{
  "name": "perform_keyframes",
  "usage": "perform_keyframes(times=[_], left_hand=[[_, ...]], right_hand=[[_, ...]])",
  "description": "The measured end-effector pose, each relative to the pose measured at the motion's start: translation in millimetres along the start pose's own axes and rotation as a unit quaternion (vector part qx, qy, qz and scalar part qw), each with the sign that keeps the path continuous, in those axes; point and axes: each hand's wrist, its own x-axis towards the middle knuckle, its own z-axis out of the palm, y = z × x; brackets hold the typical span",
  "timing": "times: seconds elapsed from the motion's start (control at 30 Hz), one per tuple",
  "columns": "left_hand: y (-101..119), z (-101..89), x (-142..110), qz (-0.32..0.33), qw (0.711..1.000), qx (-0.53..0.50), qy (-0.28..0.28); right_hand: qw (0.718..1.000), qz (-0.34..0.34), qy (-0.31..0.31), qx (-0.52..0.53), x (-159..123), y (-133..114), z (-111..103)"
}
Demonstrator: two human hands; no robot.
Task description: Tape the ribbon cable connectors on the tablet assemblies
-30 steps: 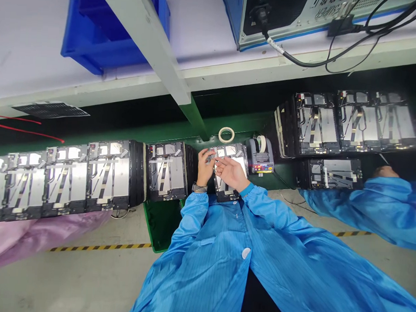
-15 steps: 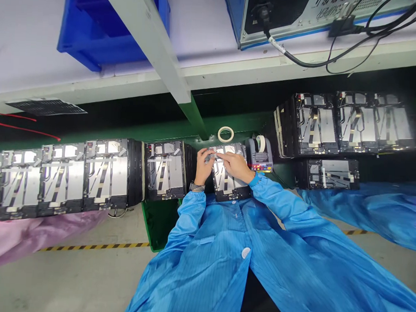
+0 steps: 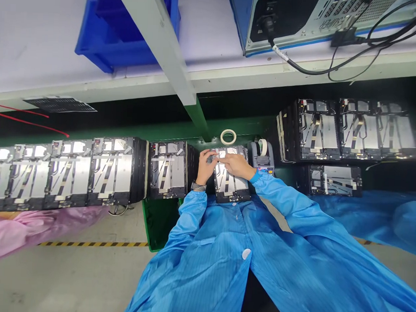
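A flat electronic panel with a silver plate, dark ribbon cables and a black lower edge lies in front of my body. Over its upper left corner, my left hand is bent with thumb and fingers drawn together. My right hand reaches across the panel's upper part, its fingertips meeting those of the left. Whatever small thing lies between the fingertips is too small to make out. A tape dispenser holding a white roll stands just right of the panel, and a tape roll lies behind it.
Rows of similar panels stand on the left and right; another panel lies sideways. Above is a shelf edge with a post, blue bins and a cabled metal box. Co-workers' pink sleeve and blue sleeve flank me.
The whole view has shifted slightly, with most things appearing a little further right. Both hands stay at the panel's upper left corner, fingertips still together.
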Motion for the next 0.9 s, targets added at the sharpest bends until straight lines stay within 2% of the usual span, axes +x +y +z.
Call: perform_keyframes(times=[0.23,0.3,0.43,0.53,0.6,0.7,0.77,0.83,0.9], left_hand=[[1.8,-8.8,8.0,0.006,0.999,0.017,-0.039],[3.5,-10.6,12.6,0.014,0.999,0.026,-0.04],[10.0,-11.5,21.4,0.023,0.998,0.041,-0.035],[14.7,-12.7,16.6,0.013,0.998,0.028,-0.046],[14.9,-12.6,0.0,-0.01,1.0,0.003,-0.028],[10.8,-5.4,-45.3,-0.062,0.998,-0.001,0.008],[9.6,5.2,-79.3,-0.094,0.995,0.008,-0.02],[13.5,17.0,-105.8,-0.111,0.993,0.006,-0.045],[23.6,23.0,-120.3,-0.121,0.992,-0.007,-0.044]], right_hand=[[0.99,0.042,0.068,0.113,2.0,0.5,10.4],[0.98,0.078,0.115,0.141,-2.0,3.5,8.1],[0.919,0.181,0.271,0.221,-32.6,16.0,8.0],[0.882,0.263,0.314,0.232,-70.0,23.3,23.5],[0.878,0.286,0.287,0.254,-93.5,22.8,41.3],[0.872,0.285,0.226,0.327,-117.3,14.4,69.3],[0.864,0.284,0.222,0.352,-124.5,6.4,82.0],[0.863,0.288,0.238,0.341,-127.0,-1.2,86.2],[0.867,0.284,0.248,0.325,-127.2,-8.5,81.0]])
